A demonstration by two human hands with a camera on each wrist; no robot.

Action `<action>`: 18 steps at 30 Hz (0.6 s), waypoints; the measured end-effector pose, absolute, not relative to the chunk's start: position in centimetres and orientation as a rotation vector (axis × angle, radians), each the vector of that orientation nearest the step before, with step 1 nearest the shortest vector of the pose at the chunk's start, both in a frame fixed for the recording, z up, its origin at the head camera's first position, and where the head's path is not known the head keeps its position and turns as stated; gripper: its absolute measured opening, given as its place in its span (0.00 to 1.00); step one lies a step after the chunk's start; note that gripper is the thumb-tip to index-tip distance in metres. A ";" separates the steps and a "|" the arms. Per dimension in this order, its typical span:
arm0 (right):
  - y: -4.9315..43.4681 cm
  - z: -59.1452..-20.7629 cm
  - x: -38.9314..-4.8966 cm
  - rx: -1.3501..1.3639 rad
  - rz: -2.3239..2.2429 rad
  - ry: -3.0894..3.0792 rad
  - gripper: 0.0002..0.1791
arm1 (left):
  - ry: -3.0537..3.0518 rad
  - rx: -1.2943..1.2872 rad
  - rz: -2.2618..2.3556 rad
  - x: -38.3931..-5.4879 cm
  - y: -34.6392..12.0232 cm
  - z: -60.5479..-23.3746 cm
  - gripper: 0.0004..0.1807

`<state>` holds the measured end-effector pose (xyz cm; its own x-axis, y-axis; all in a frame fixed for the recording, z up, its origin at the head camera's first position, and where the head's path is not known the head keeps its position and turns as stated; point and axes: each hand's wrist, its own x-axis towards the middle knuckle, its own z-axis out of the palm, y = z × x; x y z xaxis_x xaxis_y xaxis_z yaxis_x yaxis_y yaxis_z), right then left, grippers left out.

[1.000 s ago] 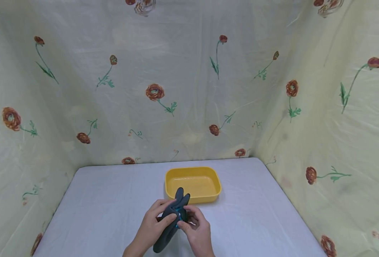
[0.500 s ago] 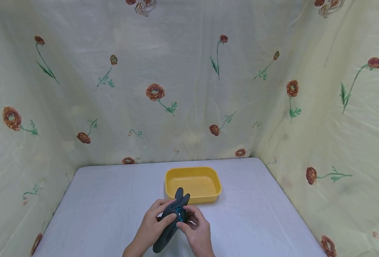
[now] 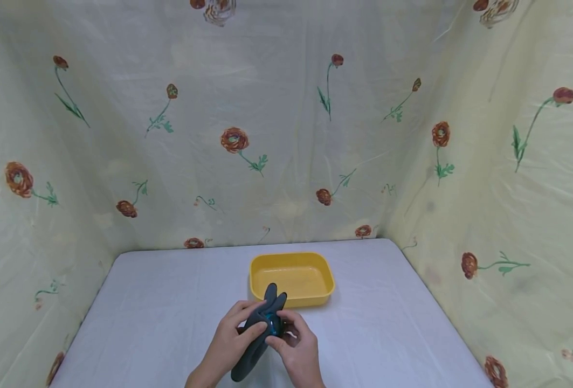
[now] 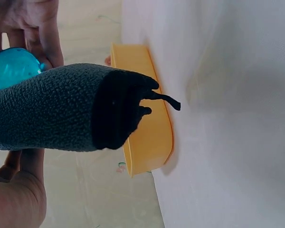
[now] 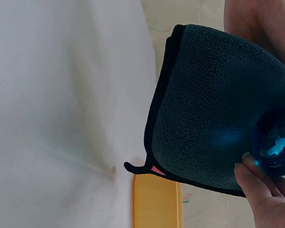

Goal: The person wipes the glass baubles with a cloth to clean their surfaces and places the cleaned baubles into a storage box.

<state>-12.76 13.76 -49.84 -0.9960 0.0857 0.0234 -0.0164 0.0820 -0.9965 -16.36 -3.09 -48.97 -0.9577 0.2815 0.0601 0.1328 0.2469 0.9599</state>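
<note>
A dark grey towel (image 3: 251, 353) with black edging is bunched in my left hand (image 3: 233, 334), which grips it with the thumb on top. Its fuzzy face fills much of the right wrist view, where a black hanging loop (image 5: 137, 168) sticks out from one corner. Against the towel sits a shiny, see-through blue ball (image 3: 275, 325). My right hand (image 3: 298, 345) holds this ball from the right between thumb and fingers. In the left wrist view the ball (image 4: 18, 67) shows behind the towel (image 4: 52, 107), partly covered by it. Both things are held above the table.
Just beyond the hands, a yellow rectangular tub (image 3: 328, 280) stands on the white-covered table (image 3: 170, 302). The towel's upper tips overlap its near left corner in the head view. Flower-printed sheeting (image 3: 286, 134) surrounds the table at the back and both sides.
The right thumb has slid very slightly to the left along the ball, and the ball's highlights look a little different. The towel, the left hand and the tub stay put.
</note>
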 end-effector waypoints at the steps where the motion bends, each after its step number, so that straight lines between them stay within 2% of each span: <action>1: 13.7 -49.8 -12.7 -0.080 2.080 -2.250 0.31 | 2.381 0.394 1.810 -16.4 -3.1 -49.0 0.26; 18: 13.4 -49.9 -12.7 -0.094 2.041 -2.251 0.30 | 2.393 0.375 1.804 -16.4 -3.1 -49.1 0.26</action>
